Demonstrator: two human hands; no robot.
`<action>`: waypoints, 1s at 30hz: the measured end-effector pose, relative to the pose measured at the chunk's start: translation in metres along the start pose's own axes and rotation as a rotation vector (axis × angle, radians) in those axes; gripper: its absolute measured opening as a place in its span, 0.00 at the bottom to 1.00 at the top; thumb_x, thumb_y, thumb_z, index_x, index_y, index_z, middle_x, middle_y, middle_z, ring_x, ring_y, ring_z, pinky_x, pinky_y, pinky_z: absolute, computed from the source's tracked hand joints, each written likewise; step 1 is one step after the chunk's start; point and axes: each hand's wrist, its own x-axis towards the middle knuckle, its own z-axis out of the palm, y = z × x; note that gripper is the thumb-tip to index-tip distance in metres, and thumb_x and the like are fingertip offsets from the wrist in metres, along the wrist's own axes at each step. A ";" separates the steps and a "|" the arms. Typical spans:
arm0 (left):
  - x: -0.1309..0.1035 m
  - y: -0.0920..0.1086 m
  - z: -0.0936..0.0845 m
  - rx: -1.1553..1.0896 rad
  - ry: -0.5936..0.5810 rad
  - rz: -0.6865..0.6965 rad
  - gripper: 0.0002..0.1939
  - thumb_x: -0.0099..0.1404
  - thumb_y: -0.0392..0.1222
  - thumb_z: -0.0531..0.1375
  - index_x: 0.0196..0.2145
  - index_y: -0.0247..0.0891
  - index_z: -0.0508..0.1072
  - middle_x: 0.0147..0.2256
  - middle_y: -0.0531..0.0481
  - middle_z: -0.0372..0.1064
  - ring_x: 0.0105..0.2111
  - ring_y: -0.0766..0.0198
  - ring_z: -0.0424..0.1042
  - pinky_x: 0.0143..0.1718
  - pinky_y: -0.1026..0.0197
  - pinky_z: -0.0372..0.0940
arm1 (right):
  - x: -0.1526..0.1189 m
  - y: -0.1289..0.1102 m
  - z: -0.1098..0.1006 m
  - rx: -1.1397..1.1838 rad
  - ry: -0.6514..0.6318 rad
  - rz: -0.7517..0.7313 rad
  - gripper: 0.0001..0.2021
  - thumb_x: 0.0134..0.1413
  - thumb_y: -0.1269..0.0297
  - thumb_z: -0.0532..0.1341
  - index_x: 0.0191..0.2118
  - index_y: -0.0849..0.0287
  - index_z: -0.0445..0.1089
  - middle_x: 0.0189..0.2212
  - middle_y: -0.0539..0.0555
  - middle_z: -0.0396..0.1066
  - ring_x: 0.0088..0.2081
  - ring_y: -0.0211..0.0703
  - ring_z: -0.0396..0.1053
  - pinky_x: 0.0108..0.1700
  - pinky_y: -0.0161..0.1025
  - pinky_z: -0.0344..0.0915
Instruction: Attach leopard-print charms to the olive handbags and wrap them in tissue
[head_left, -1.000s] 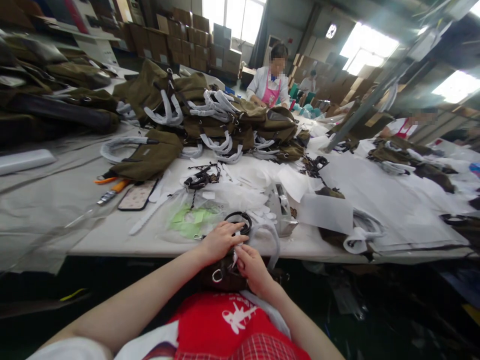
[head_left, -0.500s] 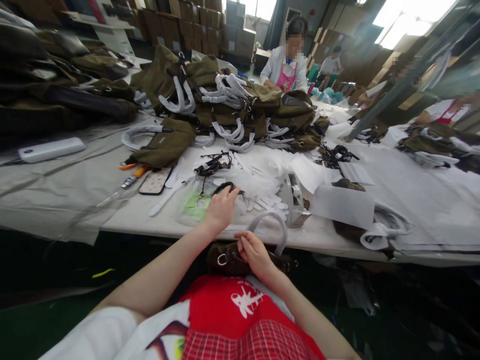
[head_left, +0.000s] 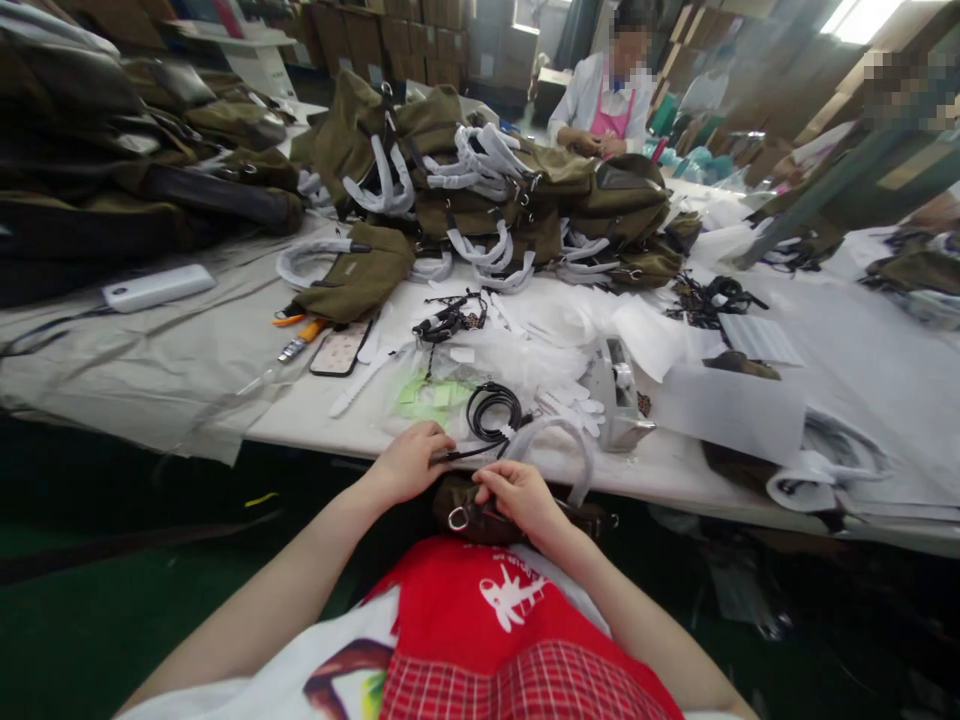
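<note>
My left hand (head_left: 411,460) is at the table's front edge, its fingers closed on the loose end of a thin black strap (head_left: 495,415). The rest of that strap lies coiled on the table, with a small white tag on it. My right hand (head_left: 521,495) is in a pinch over a dark olive handbag (head_left: 480,525); what its fingertips hold, if anything, is too small to make out. The bag rests in front of my lap against the table edge, with a metal ring at its left side. Its wrapped handle (head_left: 574,440) arches up over the table edge.
Olive bags with wrapped handles (head_left: 480,240) are piled at the back. A grey metal tape dispenser (head_left: 619,395) stands right of the coil. Left lie a phone (head_left: 341,348), an orange-handled cutter (head_left: 301,340) and a white device (head_left: 159,287). A co-worker (head_left: 604,110) stands across the table.
My left hand has moved from the coiled strap back toward me and left, drawing out its end. The coil now shows in full. My right hand stays at the bag; the view has shifted slightly.
</note>
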 end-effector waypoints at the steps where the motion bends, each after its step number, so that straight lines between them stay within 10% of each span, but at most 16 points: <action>1: 0.000 0.001 0.003 0.004 -0.014 -0.020 0.09 0.60 0.38 0.59 0.37 0.38 0.78 0.39 0.44 0.73 0.42 0.55 0.71 0.45 0.56 0.64 | 0.000 -0.001 0.002 -0.002 -0.006 0.008 0.16 0.48 0.53 0.64 0.33 0.63 0.73 0.20 0.49 0.72 0.13 0.26 0.46 0.16 0.30 0.37; 10: -0.006 0.035 0.001 -0.279 -0.154 -0.094 0.10 0.62 0.37 0.56 0.41 0.39 0.74 0.34 0.49 0.78 0.35 0.59 0.75 0.35 0.63 0.64 | -0.005 -0.004 0.005 -0.111 -0.048 -0.006 0.12 0.48 0.56 0.63 0.27 0.61 0.73 0.15 0.47 0.67 0.15 0.29 0.51 0.19 0.30 0.44; 30: -0.020 0.057 -0.011 -0.059 -0.123 0.001 0.13 0.64 0.35 0.54 0.42 0.40 0.75 0.36 0.45 0.78 0.37 0.53 0.77 0.37 0.58 0.67 | -0.005 -0.006 0.016 -0.242 0.004 -0.003 0.08 0.50 0.63 0.59 0.25 0.61 0.70 0.13 0.45 0.64 0.14 0.30 0.54 0.17 0.29 0.47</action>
